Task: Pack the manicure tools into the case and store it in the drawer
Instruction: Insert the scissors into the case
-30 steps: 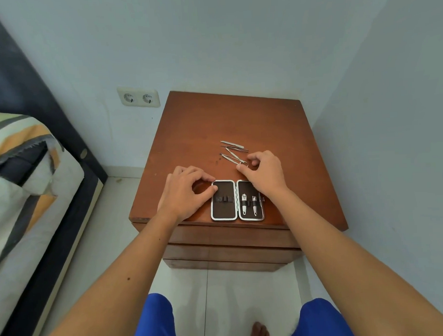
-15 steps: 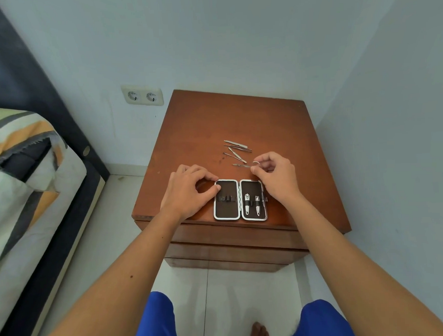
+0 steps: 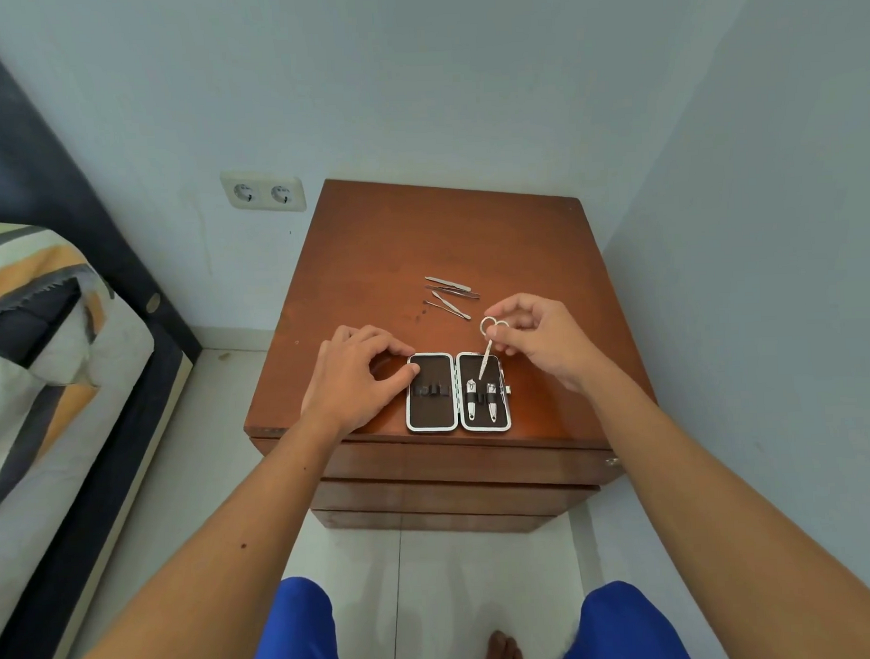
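No writing, label, brand or number can be read anywhere, neither on the open case (image 3: 457,392) near the front edge of the nightstand (image 3: 519,247) nor, as far as this small view allows, on the tools strapped inside it.

Bare room is lying across the far half of the brown wooden nightstand top (image 3: 449,230). Four loose slim metal tools (image 3: 449,295) are crowding the middle, and the open white-rimmed brown case (image 3: 433,393) is occupying the near edge.
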`<state>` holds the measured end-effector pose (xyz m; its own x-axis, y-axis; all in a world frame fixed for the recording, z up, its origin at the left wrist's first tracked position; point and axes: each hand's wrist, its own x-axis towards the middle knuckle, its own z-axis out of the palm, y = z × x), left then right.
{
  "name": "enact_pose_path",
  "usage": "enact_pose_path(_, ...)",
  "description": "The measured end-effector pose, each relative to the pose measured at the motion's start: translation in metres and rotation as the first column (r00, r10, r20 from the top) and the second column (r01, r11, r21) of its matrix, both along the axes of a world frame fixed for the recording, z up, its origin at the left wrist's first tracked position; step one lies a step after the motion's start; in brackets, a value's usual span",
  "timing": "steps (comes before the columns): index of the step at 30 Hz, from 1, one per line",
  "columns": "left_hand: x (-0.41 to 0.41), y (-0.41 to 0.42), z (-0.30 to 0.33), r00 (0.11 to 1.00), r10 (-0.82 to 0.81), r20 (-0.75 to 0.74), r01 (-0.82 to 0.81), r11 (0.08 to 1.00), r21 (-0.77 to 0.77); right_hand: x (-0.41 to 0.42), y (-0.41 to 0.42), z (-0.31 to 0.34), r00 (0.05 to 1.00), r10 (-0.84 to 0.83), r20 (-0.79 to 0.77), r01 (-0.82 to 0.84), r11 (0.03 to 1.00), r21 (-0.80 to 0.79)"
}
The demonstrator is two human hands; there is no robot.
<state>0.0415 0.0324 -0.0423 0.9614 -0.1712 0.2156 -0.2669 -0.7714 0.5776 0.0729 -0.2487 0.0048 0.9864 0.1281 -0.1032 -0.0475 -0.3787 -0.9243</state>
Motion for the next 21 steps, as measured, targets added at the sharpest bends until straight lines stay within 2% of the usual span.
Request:
enact_pose_path(5,0.000,0.000,0.000,1.000,-0.001,0.004,0.001,1.000,-0.009,0.003,0.002,-0.011,0.999,0.044,-0.010,-0.045,0.997,-0.070)
enact_pose_path(12,0.000,0.001,-0.001,1.000,-0.006,0.014,0.006,1.000,-0.018,0.004,0.002,-0.020,0.994,0.093,0.060,-0.080,0.977,-0.199)
enact_pose_path(16,0.000,0.000,0.000,1.000,-0.004,0.013,0.004,1.000,-0.022,0.002,0.002,-0.022,0.997,0.037,0.065,-0.029,0.993,-0.115)
enact_pose_path(21,-0.001,0.000,0.000,1.000,-0.003,0.010,0.003,1.000,-0.018,-0.002,0.002,-0.025,0.998,0.059,0.015,-0.058,0.995,-0.079)
